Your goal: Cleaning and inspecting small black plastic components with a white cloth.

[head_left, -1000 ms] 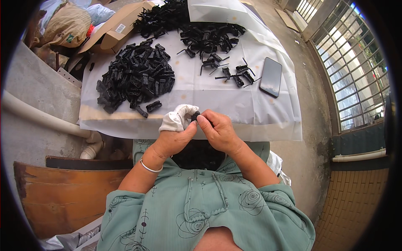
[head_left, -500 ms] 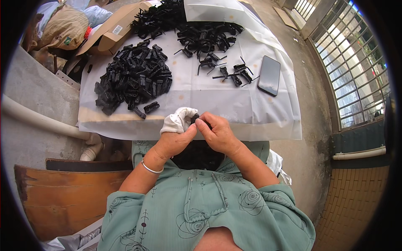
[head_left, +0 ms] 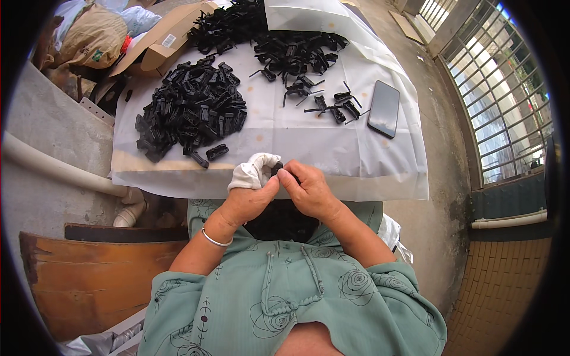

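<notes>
Both hands meet at the table's near edge around a small black plastic part (head_left: 277,168), mostly hidden by fingers. My left hand (head_left: 254,178), its fingers covered by a white cloth glove, is closed on the part. My right hand (head_left: 307,186), bare, pinches it from the other side with thumb and fingers. Beyond my left hand lies a big heap of black plastic parts (head_left: 193,110), with a single part (head_left: 217,152) at its near edge. Farther right, several black parts with thin protruding strips (head_left: 338,107) lie loose, and a pile of similar pieces (head_left: 297,53) sits behind them.
White sheeting (head_left: 285,136) covers the table. A dark-screened phone (head_left: 384,108) lies at its right. An open cardboard box (head_left: 160,44) stands at the far left, near bags (head_left: 92,38). A pale pipe (head_left: 65,169) runs along the left wall; a barred window (head_left: 504,89) is at right.
My hands stay together on the small black part, with hardly any finger movement. The view has shifted very slightly; the piles and phone stay in place.
</notes>
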Action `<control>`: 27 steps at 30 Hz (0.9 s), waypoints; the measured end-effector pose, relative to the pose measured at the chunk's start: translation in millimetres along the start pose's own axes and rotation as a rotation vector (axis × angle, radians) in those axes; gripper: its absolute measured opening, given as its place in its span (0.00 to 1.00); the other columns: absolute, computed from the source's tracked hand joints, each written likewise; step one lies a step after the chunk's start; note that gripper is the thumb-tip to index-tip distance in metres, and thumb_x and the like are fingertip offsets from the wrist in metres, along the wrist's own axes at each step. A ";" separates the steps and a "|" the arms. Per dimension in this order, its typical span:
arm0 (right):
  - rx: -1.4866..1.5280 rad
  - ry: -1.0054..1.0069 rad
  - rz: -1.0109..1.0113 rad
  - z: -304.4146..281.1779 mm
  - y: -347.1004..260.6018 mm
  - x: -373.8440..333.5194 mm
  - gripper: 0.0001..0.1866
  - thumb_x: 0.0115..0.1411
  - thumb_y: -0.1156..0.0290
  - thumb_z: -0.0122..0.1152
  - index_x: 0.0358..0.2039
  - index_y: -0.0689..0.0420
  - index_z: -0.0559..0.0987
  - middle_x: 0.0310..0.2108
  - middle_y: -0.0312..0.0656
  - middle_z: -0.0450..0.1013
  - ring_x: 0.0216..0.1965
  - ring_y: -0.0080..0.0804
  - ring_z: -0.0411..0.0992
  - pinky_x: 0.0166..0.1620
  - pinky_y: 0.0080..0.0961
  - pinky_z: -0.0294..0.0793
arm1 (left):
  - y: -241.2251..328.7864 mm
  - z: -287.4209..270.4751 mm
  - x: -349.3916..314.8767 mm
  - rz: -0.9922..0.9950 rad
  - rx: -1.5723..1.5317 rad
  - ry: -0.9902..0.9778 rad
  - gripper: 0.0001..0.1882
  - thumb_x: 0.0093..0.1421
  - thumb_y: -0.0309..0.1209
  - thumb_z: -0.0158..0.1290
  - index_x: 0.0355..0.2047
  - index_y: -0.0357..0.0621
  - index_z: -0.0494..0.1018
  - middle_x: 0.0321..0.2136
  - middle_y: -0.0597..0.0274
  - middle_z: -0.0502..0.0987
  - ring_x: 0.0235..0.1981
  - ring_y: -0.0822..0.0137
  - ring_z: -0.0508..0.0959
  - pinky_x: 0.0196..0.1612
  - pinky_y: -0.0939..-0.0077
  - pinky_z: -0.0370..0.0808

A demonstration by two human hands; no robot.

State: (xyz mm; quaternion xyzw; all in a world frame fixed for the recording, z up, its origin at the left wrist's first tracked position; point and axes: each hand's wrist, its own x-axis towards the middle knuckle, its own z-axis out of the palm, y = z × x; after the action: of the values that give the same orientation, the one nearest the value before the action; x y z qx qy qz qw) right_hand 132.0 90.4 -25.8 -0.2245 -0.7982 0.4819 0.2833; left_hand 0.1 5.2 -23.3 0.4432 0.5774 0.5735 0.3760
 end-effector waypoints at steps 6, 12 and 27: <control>0.067 0.116 -0.014 -3.2 1.0 -1.8 0.11 0.63 0.68 0.47 0.29 0.61 0.72 0.19 0.40 0.67 0.22 0.25 0.64 0.28 0.23 0.65 | 10.2 0.1 -2.6 -0.100 -0.083 -0.003 0.12 0.54 0.21 0.48 0.40 0.35 0.67 0.29 0.65 0.72 0.27 0.80 0.68 0.29 0.84 0.69; 0.062 0.005 0.009 -8.8 -2.6 -3.1 0.12 0.63 0.67 0.46 0.29 0.61 0.72 0.21 0.40 0.68 0.23 0.27 0.65 0.29 0.23 0.66 | 11.8 3.5 -2.0 -0.052 -0.090 0.024 0.13 0.54 0.20 0.48 0.41 0.33 0.67 0.31 0.64 0.73 0.30 0.78 0.70 0.32 0.83 0.71; 0.101 0.013 -0.036 -11.4 -6.3 -1.4 0.12 0.63 0.67 0.47 0.26 0.61 0.71 0.16 0.37 0.63 0.19 0.25 0.60 0.25 0.23 0.62 | 23.9 1.9 -1.2 -0.098 -0.153 -0.041 0.15 0.55 0.22 0.52 0.43 0.34 0.67 0.31 0.64 0.73 0.26 0.82 0.69 0.25 0.88 0.69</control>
State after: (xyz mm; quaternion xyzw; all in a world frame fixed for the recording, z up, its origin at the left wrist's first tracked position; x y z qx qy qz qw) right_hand 140.1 94.2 -16.2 -0.1986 -0.7749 0.5150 0.3079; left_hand 4.2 3.5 0.3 0.3959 0.5451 0.5876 0.4481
